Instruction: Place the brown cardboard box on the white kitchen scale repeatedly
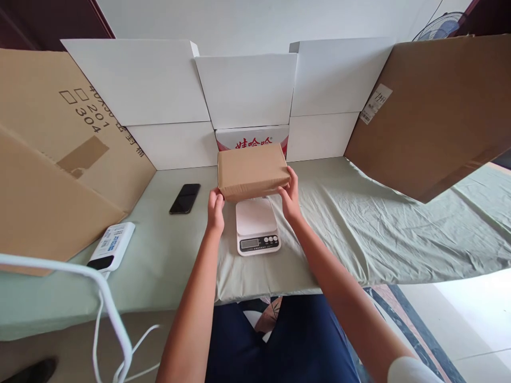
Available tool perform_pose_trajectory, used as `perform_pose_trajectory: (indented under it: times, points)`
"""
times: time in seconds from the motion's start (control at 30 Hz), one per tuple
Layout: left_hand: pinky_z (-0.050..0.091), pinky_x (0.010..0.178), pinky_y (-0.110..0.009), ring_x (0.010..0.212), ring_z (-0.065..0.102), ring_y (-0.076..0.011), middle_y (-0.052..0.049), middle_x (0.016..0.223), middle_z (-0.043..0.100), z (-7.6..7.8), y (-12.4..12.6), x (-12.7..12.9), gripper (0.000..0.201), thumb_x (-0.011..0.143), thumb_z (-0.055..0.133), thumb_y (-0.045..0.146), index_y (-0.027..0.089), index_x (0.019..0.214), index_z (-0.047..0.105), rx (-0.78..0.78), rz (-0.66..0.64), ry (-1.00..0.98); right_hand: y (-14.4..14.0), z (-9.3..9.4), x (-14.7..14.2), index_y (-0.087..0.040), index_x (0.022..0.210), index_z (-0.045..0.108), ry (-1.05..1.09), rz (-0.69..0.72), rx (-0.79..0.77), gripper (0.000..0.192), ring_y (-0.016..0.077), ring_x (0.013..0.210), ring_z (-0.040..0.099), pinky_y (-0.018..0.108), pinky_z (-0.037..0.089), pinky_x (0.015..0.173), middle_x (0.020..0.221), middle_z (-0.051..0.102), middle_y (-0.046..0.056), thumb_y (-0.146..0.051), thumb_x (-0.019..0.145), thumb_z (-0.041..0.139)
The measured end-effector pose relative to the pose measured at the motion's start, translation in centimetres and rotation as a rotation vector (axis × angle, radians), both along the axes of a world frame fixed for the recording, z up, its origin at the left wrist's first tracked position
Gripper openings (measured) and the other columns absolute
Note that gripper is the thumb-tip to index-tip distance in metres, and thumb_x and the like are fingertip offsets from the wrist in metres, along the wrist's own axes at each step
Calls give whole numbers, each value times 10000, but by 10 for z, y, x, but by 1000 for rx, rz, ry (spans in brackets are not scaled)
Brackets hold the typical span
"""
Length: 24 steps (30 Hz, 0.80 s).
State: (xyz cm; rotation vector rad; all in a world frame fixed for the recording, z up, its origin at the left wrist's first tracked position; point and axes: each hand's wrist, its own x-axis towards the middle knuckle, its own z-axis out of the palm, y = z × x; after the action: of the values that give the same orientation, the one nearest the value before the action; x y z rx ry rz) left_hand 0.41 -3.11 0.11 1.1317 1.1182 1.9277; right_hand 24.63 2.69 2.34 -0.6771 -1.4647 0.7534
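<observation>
A closed brown cardboard box (254, 169) is held between my two hands, above the back part of a white kitchen scale (257, 219). My left hand (216, 208) grips the box's near left corner. At the near right corner, my right hand (290, 192) has its fingers along the side and the thumb at the front. The scale's small display and buttons face me; I cannot read a figure on it. Whether the box touches the scale's platform is not clear from this angle.
On the green cloth-covered table (167, 244) lie a black phone (184, 199) and a white device (114, 246) with a cable. Large cardboard panels stand left (51, 159) and right (435, 106). White boxes (247, 90) line the back. A white curved tube (107, 292) crosses the lower left.
</observation>
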Motion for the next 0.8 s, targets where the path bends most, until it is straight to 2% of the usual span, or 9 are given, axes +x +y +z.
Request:
perform_pose_trajectory:
  times: [0.13, 0.23, 0.33, 0.4, 0.5, 0.6, 0.7, 0.8]
  points:
    - [459, 1162, -437, 1348, 626, -264, -119, 1330, 698, -16, 33, -3, 601, 816, 711, 762, 269, 1156, 668, -82, 13, -74, 32, -26, -11, -311, 1614, 324, 24, -17, -58, 785, 291, 1546, 424, 506, 387, 1286, 1689, 399, 66, -611, 929, 562]
    - [467, 1158, -436, 1365, 621, -269, -116, 1355, 701, -27, 38, -3, 631, 812, 693, 799, 278, 1169, 675, -87, -10, -91, 37, -40, -13, -290, 1609, 323, 32, 1, -104, 795, 290, 1543, 425, 513, 352, 1305, 1687, 402, 76, -568, 912, 587]
    - [469, 1170, -440, 1407, 599, -284, -130, 1397, 694, -32, 38, -3, 667, 826, 659, 820, 273, 1208, 685, -112, -40, -103, 40, -43, -13, -288, 1613, 322, 39, 15, -162, 820, 294, 1572, 378, 534, 283, 1335, 1702, 385, 76, -545, 893, 619]
    - [441, 1208, -441, 1470, 547, -289, -137, 1479, 651, -32, 39, -5, 692, 835, 651, 814, 270, 1262, 678, -131, -33, -105, 42, -43, -13, -292, 1629, 303, 62, 28, -193, 866, 300, 1604, 329, 555, 232, 1351, 1724, 355, 75, -545, 875, 648]
    - [316, 1300, -420, 1602, 367, -266, -117, 1680, 462, -27, 37, -14, 693, 901, 628, 746, 280, 1414, 603, -121, 54, -111, 47, -47, -9, -335, 1672, 198, 95, 39, -217, 920, 300, 1636, 287, 596, 222, 1346, 1746, 319, 67, -574, 896, 632]
    - [227, 1332, -404, 1655, 232, -246, -128, 1769, 289, -18, 32, -25, 655, 1043, 461, 625, 226, 1562, 468, -88, 134, -132, 49, -52, 0, -353, 1686, 148, 76, 6, -203, 900, 291, 1654, 263, 609, 226, 1343, 1754, 304, 65, -609, 938, 580]
    - [228, 1327, -376, 1654, 232, -227, -134, 1779, 258, -11, 26, -29, 631, 1096, 340, 525, 188, 1626, 398, -119, 112, -140, 45, -51, 6, -336, 1688, 183, 63, 10, -223, 874, 309, 1632, 315, 598, 291, 1320, 1735, 356, 93, -619, 954, 564]
    - [249, 1321, -375, 1638, 281, -230, -114, 1757, 322, -12, 25, -23, 674, 1060, 379, 597, 216, 1610, 458, -200, 52, -121, 40, -47, 5, -318, 1680, 241, 66, 55, -270, 864, 326, 1556, 437, 571, 372, 1279, 1692, 437, 110, -606, 944, 591]
